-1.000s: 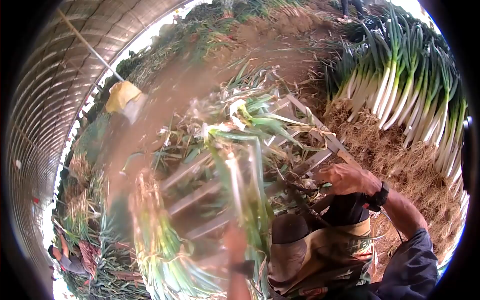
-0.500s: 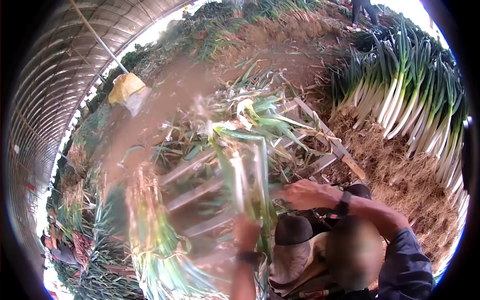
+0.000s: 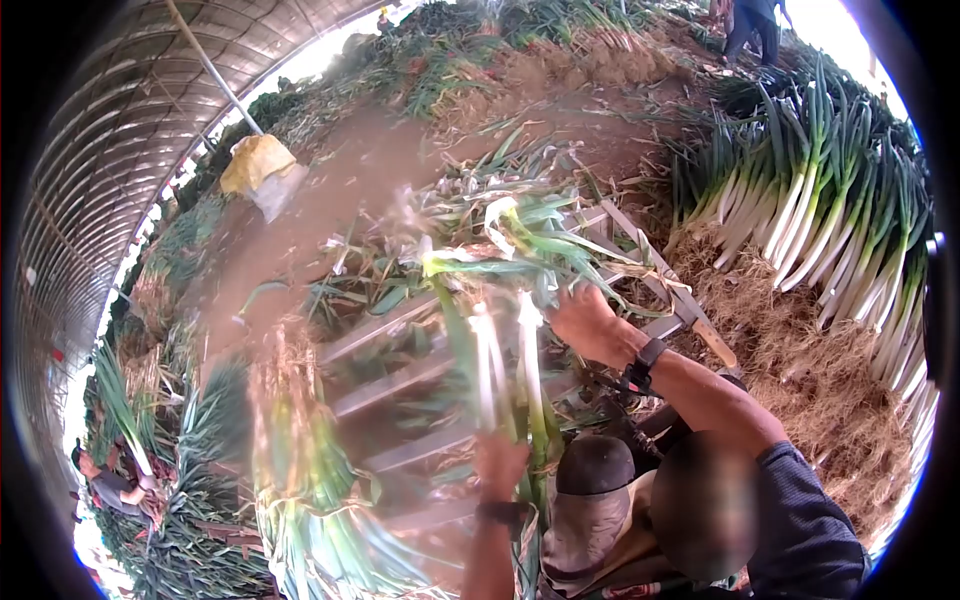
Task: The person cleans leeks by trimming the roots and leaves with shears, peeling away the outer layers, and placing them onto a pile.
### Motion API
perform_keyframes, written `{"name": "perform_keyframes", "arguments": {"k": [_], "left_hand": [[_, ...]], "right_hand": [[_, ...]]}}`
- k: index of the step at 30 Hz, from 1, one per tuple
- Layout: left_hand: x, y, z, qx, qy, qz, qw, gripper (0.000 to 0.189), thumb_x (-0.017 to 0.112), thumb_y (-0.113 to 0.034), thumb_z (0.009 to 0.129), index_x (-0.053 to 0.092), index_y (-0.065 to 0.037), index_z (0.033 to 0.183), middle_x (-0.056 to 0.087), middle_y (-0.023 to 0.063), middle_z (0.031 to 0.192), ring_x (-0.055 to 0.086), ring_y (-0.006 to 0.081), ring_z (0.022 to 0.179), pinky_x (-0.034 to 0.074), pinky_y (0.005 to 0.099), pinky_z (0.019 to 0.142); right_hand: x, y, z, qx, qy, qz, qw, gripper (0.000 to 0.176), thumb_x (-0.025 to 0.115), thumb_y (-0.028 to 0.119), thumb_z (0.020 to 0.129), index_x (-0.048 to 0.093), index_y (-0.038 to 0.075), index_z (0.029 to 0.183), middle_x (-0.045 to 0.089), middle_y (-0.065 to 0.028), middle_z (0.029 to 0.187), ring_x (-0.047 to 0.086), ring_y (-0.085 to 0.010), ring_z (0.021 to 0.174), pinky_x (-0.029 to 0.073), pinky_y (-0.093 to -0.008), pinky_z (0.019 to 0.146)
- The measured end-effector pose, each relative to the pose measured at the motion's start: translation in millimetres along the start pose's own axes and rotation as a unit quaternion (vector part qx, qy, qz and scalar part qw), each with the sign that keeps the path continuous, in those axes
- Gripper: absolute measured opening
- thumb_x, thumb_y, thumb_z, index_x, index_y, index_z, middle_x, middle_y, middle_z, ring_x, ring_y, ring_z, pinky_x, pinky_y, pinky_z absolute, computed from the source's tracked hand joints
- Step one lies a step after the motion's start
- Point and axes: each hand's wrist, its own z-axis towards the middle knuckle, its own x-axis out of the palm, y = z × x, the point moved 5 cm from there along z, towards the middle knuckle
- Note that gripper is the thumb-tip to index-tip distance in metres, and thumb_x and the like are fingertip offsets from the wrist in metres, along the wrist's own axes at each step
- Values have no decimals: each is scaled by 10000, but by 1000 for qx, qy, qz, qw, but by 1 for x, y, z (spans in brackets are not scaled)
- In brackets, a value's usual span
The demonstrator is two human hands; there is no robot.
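Note:
My left hand (image 3: 499,462), with a dark band at the wrist, is closed around the lower part of several long green onions (image 3: 487,365). Their white stalks point up and away from me, and one bare white stalk (image 3: 531,335) stands to the right of the others. Beside that stalk's tip is my right hand (image 3: 592,322), with a watch on its wrist. Its fingers are curled onto a thin pale green leaf (image 3: 549,288), partly hidden by the fingers. Loose leaves (image 3: 510,225) lie just beyond both hands.
Slats of a wooden rack (image 3: 395,385) lie under the peelings. A bundle of green onions (image 3: 300,450) rests at the left, and a large rooted pile (image 3: 800,200) stands at the right. A person (image 3: 118,490) sits far left; another person (image 3: 752,30) stands at the back.
My right hand has moved up and left to the tip of the right stalk, which was green and now shows white. My left hand keeps its hold. The far-left person has raised a green onion.

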Motion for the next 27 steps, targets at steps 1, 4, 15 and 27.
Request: {"name": "perform_keyframes", "arguments": {"k": [1,4,15,27], "left_hand": [[2,3,4,-3,12,3,1000,578,726,-476,793,659,-145,1262,533,274,1304,612,424,1153,516,509,944],[-2,2,5,-4,18,-26,999,530,714,-489,798,690,-149,1204,565,262,1259,623,417,1121,541,504,884],[10,18,15,161,-109,-12,981,334,636,-361,879,750,-86,1031,664,278,1034,653,443,909,538,519,792],[-16,12,-6,147,-141,-69,977,310,692,-299,845,725,-87,1068,662,245,1031,642,433,947,534,512,836]], "right_hand": [[4,7,-3,-27,16,12,999,306,714,88,824,664,50,1123,661,-68,997,643,-211,994,557,-368,719],[17,38,-29,-137,18,60,989,195,717,124,824,688,23,988,697,-93,915,677,-230,899,559,-380,638],[107,83,-39,-59,222,658,718,390,628,264,903,663,-71,1099,700,-151,818,699,-237,791,542,-381,638],[73,71,-46,-20,228,731,643,499,659,415,924,664,26,1236,653,-151,1185,604,-245,1090,483,-374,925]]}}
